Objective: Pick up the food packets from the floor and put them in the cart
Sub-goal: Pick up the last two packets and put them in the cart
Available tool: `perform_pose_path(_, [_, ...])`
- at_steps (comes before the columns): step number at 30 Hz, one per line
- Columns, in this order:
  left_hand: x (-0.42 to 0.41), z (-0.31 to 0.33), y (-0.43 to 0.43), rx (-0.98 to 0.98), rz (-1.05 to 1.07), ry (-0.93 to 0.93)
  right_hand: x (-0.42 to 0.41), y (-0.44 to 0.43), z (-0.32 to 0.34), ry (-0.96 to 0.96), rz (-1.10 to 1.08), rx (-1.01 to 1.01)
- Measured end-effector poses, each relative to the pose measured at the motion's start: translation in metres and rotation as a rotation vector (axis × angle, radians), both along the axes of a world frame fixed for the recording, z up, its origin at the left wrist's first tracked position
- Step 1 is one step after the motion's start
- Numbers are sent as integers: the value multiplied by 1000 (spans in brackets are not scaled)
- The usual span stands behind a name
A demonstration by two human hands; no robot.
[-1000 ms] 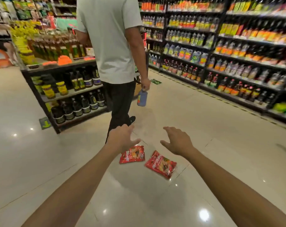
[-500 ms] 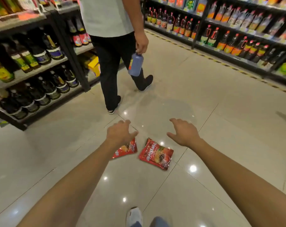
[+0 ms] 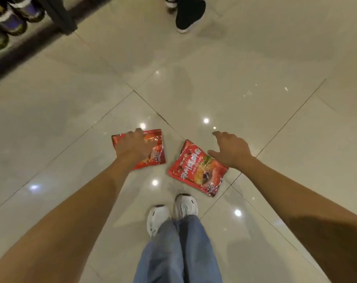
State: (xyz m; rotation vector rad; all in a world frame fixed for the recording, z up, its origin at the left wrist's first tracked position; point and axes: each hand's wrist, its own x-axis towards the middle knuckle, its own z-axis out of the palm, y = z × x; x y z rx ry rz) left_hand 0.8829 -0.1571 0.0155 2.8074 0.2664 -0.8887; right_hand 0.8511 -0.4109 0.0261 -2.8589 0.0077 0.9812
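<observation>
Your left hand (image 3: 133, 147) lies palm-down over the left red packet (image 3: 156, 150), fingers bent across its upper half; whether they touch or grip the foil cannot be told, and the packet lies flat on the floor (image 3: 224, 82). Your right hand (image 3: 231, 149) is spread, fingers apart and thumb angled toward the right red packet (image 3: 196, 170). It holds nothing, and sits at that packet's upper right corner, overlapping only its edge.

Taking the right red packet as landmark: it lies flat on the glossy beige tile, tilted so that 1 corner points toward your shoes, its printed face up. The left red packet lies just beside it to the left, the 2 apart with a strip of bare tile between them. A dark grout line runs diagonally past the landmark's upper corner. Your 2 white shoes (image 3: 173, 211) stand just below the landmark, side by side, with blue jeans (image 3: 179, 252) above them. Well beyond the landmark, at the top edge, a second person's dark shoe (image 3: 189, 15) rests on the tile. Far up and left of the landmark, the black base of a shelf unit (image 3: 57, 15) carries dark bottles (image 3: 8, 19). No cart appears in this view.
</observation>
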Motion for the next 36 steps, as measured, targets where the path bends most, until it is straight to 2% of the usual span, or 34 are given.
perform_pose_path(10, [-2, -284, 0, 52, -226, -43, 18, -5, -308, 245, -144, 8])
perform_pose_path(14, [-12, -349, 5, 94, -277, -53, 7, -9, -382, 346, -209, 24])
perform_pose_path(17, [-15, -373, 9, 82, -294, -60, 6, -15, -407, 369, -315, 96])
perform_pose_path(21, [-13, -366, 10, 57, -261, -60, 11, -10, -396, 446, -338, 120])
perform_pose_path(25, [-4, -317, 13, 61, -254, -53, 15, 13, -348, 409, -290, 79])
perform_pose_path(29, [14, -238, 23, 8, -129, -64, 44, 21, -265, 354, -186, 75])
perform_pose_path(34, [37, -141, 44, -56, 213, -51, 116, 36, -149, 269, -104, 50])
perform_pose_path(36, [44, -109, 57, -36, 247, -56, 149, 52, -110, 222, -40, 21])
